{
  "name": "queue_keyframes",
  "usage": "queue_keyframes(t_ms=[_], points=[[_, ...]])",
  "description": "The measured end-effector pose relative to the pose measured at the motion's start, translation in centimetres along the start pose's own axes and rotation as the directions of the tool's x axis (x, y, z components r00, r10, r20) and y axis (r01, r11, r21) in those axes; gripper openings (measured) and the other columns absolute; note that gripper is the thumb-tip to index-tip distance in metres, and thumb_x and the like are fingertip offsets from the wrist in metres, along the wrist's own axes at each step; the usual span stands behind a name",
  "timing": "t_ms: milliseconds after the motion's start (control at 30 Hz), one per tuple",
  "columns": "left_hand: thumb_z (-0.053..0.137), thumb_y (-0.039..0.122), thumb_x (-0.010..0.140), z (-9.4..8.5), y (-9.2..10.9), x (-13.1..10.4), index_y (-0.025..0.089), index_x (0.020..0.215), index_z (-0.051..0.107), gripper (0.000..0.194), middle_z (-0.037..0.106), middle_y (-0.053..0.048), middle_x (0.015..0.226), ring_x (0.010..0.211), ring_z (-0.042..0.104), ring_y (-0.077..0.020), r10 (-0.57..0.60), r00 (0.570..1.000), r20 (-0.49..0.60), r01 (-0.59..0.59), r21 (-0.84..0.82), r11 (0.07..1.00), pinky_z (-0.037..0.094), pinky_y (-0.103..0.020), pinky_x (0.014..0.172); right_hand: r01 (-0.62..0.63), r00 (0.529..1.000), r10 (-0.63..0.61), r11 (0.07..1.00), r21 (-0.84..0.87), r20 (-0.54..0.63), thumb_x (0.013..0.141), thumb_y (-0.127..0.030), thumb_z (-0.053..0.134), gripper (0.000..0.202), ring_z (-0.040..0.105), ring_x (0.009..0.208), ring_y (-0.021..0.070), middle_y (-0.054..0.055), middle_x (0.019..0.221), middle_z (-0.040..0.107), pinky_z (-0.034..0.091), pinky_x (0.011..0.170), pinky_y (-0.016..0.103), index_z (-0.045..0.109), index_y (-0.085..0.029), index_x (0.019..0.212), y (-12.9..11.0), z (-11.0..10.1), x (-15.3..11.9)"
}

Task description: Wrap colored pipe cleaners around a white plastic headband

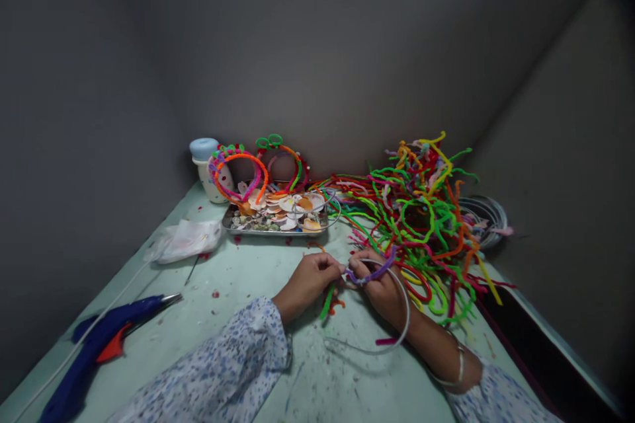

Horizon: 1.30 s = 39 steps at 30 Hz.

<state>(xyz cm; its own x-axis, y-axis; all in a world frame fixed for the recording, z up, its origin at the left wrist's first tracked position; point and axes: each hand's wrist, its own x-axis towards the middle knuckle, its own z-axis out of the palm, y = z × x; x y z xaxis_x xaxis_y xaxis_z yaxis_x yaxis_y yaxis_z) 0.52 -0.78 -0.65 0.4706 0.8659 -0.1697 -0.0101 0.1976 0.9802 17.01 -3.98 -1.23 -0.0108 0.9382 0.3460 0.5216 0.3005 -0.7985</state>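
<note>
Purple pipe cleaner in right fingers

Holds the left hand knuckles-up, with thumb and index finger pinched together at the tips and the lower fingers partly hidden. Holds the right hand just beside those pinched fingertips, almost touching them, with thumb and forefinger bent inward in a matching grip. Stretches the left forearm back from the fingers toward the lower left, sleeved nearly to the wrist; angles the right forearm back from its own fingers toward the lower right, bare behind the hand.
</note>
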Motion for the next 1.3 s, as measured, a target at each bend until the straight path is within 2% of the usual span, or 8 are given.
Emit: queue_keyframes(t_ms=[300,467,767,1000,1067,1133,1233,1300], points=[[0.064,0.039,0.070,0.4,-0.2,0.1,0.014,0.067,0.056,0.027,0.058,-0.001,0.058,0.041,0.048,-0.0075,0.004,0.999,-0.038,-0.005,-0.013,1.000,0.039,-0.020,0.042,-0.031,0.999,0.032,0.998,0.056,-0.031,0.088,-0.035,0.052,0.019,0.062,0.071,0.0198,0.005,0.077,0.066,0.050,0.063,0.030,0.062,-0.019,0.085,0.6,0.4,-0.1],[0.062,0.040,0.072,0.4,-0.1,-0.1,0.015,0.067,0.055,0.027,0.054,0.002,0.052,0.040,0.046,-0.0076,0.011,0.999,-0.043,-0.013,-0.045,0.999,0.040,-0.020,0.043,-0.057,0.995,0.069,0.986,0.157,-0.075,0.083,-0.037,0.057,0.027,0.063,0.067,0.0178,0.006,0.081,0.067,0.052,0.061,0.030,0.059,-0.018,0.101,0.9,0.5,-0.1],[0.063,0.040,0.073,0.3,-0.2,0.2,0.015,0.069,0.056,0.026,0.054,0.002,0.054,0.044,0.047,-0.0077,0.044,0.995,-0.085,-0.049,-0.052,0.997,0.039,-0.019,0.045,-0.057,0.998,0.047,0.971,0.234,0.049,0.079,-0.034,0.063,0.025,0.062,0.071,0.0168,0.004,0.081,0.064,0.052,0.064,0.029,0.057,-0.019,0.098,0.6,0.5,-0.1],[0.064,0.042,0.073,0.1,-0.3,0.3,0.015,0.067,0.054,0.029,0.051,0.004,0.052,0.044,0.044,-0.0077,0.081,0.988,-0.128,-0.089,-0.058,0.994,0.036,-0.020,0.045,-0.089,0.990,0.054,0.954,0.286,0.129,0.079,-0.032,0.064,0.030,0.063,0.073,0.0171,0.004,0.082,0.064,0.053,0.067,0.030,0.058,-0.018,0.104,0.9,0.5,0.0],[0.063,0.041,0.074,0.1,-0.3,0.3,0.015,0.068,0.055,0.028,0.052,0.004,0.053,0.045,0.044,-0.0075,0.095,0.987,-0.133,-0.103,-0.053,0.993,0.037,-0.020,0.048,-0.055,0.994,0.027,0.960,0.275,0.105,0.082,-0.032,0.061,0.025,0.063,0.079,0.0183,0.006,0.088,0.066,0.052,0.071,0.031,0.060,-0.019,0.103,0.6,0.3,-0.1],[0.062,0.041,0.075,0.0,-0.3,0.3,0.015,0.068,0.055,0.028,0.053,0.004,0.054,0.046,0.045,-0.0076,0.107,0.985,-0.139,-0.114,-0.042,0.993,0.037,-0.020,0.050,0.048,0.995,-0.068,0.969,0.244,0.075,0.084,-0.031,0.058,0.019,0.063,0.086,0.0200,0.006,0.092,0.067,0.050,0.079,0.034,0.065,-0.021,0.098,0.4,0.1,-0.3],[0.063,0.039,0.075,0.0,-0.1,0.2,0.015,0.068,0.055,0.027,0.053,0.003,0.054,0.047,0.045,-0.0079,0.106,0.982,-0.157,-0.112,-0.035,0.993,0.036,-0.020,0.050,0.232,0.962,-0.259,0.940,0.250,0.081,0.087,-0.028,0.052,0.020,0.061,0.090,0.0213,0.006,0.090,0.067,0.048,0.083,0.037,0.069,-0.022,0.095,0.1,-0.3,-0.5],[0.064,0.039,0.075,0.1,0.2,0.2,0.014,0.067,0.055,0.027,0.053,0.003,0.055,0.047,0.045,-0.0075,0.104,0.981,-0.165,-0.114,-0.052,0.992,0.036,-0.020,0.050,0.280,0.941,-0.316,0.927,0.250,0.120,0.087,-0.027,0.051,0.021,0.060,0.091,0.0217,0.007,0.091,0.066,0.047,0.083,0.038,0.070,-0.023,0.094,0.1,-0.4,-0.6]])
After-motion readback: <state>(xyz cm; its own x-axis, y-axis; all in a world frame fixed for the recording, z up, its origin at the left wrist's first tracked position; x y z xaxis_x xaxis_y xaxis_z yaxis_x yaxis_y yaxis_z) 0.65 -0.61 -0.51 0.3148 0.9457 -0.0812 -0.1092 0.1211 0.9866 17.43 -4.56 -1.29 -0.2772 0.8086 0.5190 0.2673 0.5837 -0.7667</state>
